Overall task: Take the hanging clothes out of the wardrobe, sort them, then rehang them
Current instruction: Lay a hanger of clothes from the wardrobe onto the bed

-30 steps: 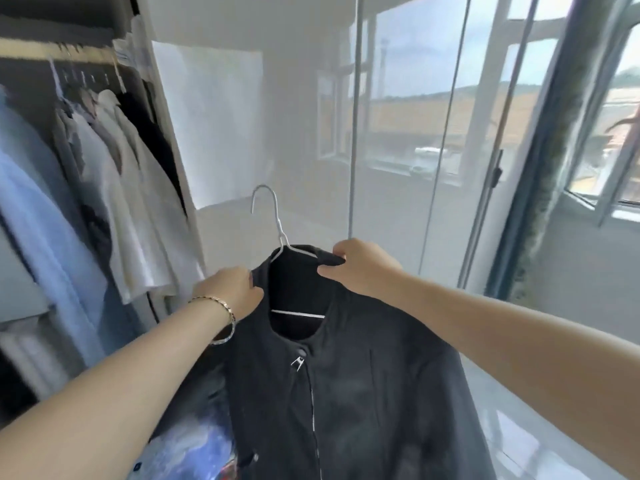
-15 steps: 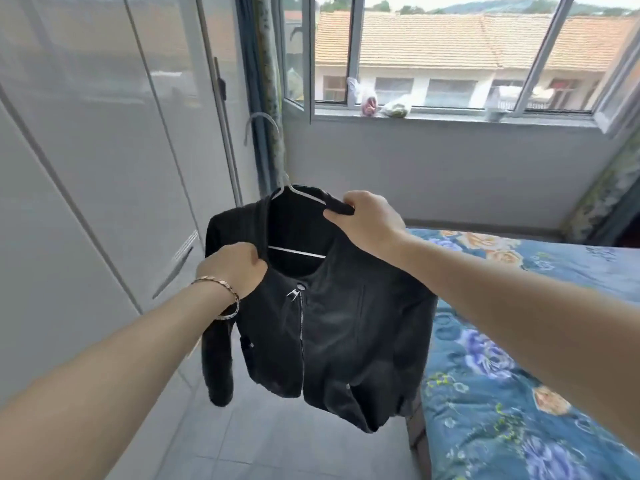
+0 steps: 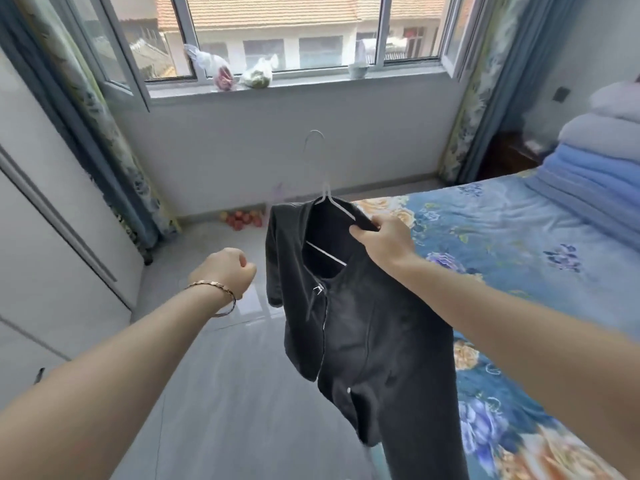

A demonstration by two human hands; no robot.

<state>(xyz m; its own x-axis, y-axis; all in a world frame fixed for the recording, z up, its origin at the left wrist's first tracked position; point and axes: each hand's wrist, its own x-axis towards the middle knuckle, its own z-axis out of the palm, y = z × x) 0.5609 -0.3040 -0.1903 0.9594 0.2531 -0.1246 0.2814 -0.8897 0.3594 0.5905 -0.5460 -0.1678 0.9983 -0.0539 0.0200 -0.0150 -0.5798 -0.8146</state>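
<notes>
A black zip-front jacket (image 3: 363,334) hangs on a white wire hanger (image 3: 323,188) in mid-air, above the floor by the bed's edge. My right hand (image 3: 381,239) pinches the jacket's collar and the hanger's shoulder on the right side. The jacket's left shoulder droops off the hanger. My left hand (image 3: 225,271), with a bracelet on the wrist, is curled in a loose fist just left of the jacket, apart from it and holding nothing. The white wardrobe doors (image 3: 41,237) stand at the left; no hanging clothes show inside.
A bed with a blue floral sheet (image 3: 519,254) fills the right side, with folded blankets (image 3: 599,161) stacked at its far end. Fruit (image 3: 240,218) lies on the grey tiled floor under the window. Bags sit on the windowsill (image 3: 242,76). Curtains hang at both window sides.
I have turned from the wardrobe toward the window and bed. My left hand let go of the jacket's left shoulder, which now sags; my right hand carries it toward the bed.
</notes>
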